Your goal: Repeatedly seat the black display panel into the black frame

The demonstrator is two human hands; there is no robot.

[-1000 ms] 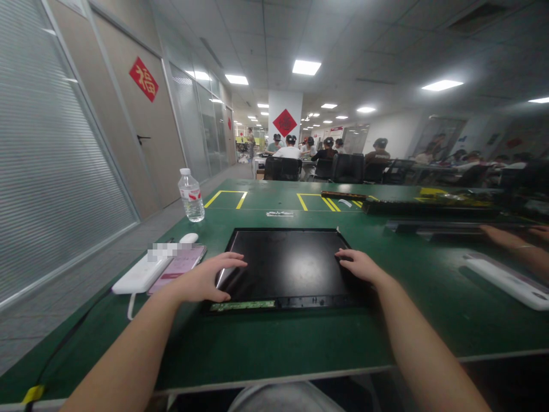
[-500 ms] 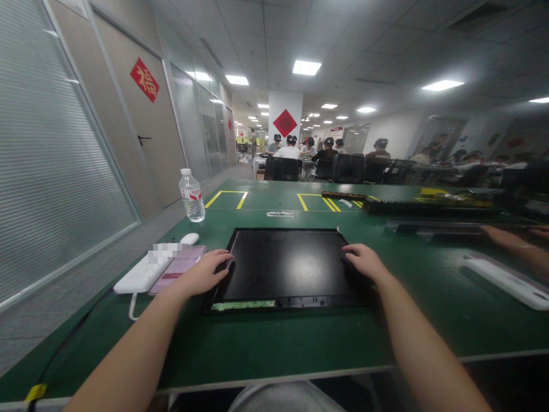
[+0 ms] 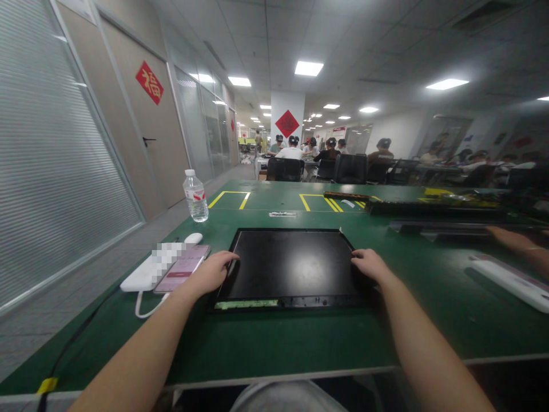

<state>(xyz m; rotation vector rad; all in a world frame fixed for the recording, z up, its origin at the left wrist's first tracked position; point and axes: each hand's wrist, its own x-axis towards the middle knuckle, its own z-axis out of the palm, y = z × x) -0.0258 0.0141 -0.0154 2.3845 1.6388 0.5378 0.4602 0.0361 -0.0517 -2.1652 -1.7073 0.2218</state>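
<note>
A flat black display panel in a thin dark frame lies on the green table in front of me. Along its near edge runs a strip with a green circuit board showing on the left part. My left hand grips the panel's left edge, thumb on top, the other fingers partly hidden at the side. On the opposite edge my right hand has its thumb over the rim and its fingers curled down the outer side, partly out of sight.
Left of the panel are a phone, a white power strip, a white mouse and a water bottle. Dark bars and a white device lie to the right, near another person's hand.
My right hand has slid outward from the panel's face to its right edge and its fingers have closed there. The left fingers have bent around the left edge. The view has shifted slightly.
</note>
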